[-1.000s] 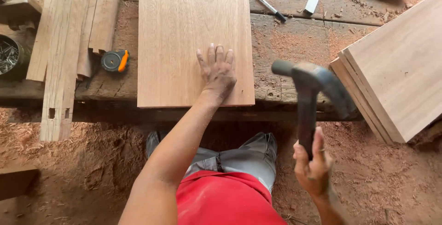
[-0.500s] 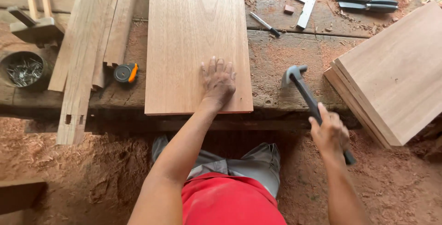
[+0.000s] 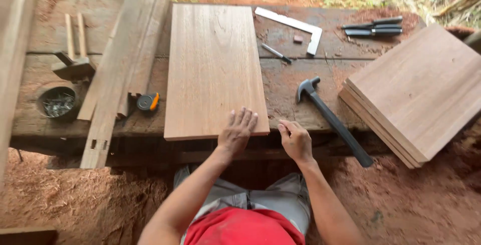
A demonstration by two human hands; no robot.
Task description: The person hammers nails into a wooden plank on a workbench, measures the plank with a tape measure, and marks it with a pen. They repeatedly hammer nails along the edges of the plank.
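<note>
Nearest the camera were the person's red shirt (image 3: pixel 245 227) and grey trousers (image 3: pixel 270 197), above sawdust-covered red ground (image 3: pixel 75 200). Left hand (image 3: pixel 236 130) lay flat and open, fingers spread, palm down on the near right corner of the wooden board (image 3: pixel 214 69); gripping nothing. Right hand (image 3: pixel 295 139) sat just right of it, loosely open, fingertips on the near edge of the workbench (image 3: pixel 310 109), holding nothing, close beside the board's corner, contact with it unclear. Board lay flat on the bench, long axis running near to far, near end about flush with the bench edge. Claw hammer (image 3: pixel 330 119) lay free on the bench right of the right hand, head toward the far side, black handle angled near-right and overhanging the edge. Further right: stack of square wooden panels (image 3: pixel 421 89), tilted, partly overhanging. Left of the board: tape measure (image 3: pixel 149 102), black with orange, then long wooden rails (image 3: pixel 120 59) with mortise slots, a round tin of nails (image 3: pixel 57 103), and a wooden mallet (image 3: pixel 74 59). Far side, right of the board: pencil (image 3: pixel 275 53), metal try square (image 3: pixel 295 27), small wood block (image 3: pixel 298 38), two dark-handled chisels (image 3: pixel 373 27). Beyond the bench: grass and bare earth.
</note>
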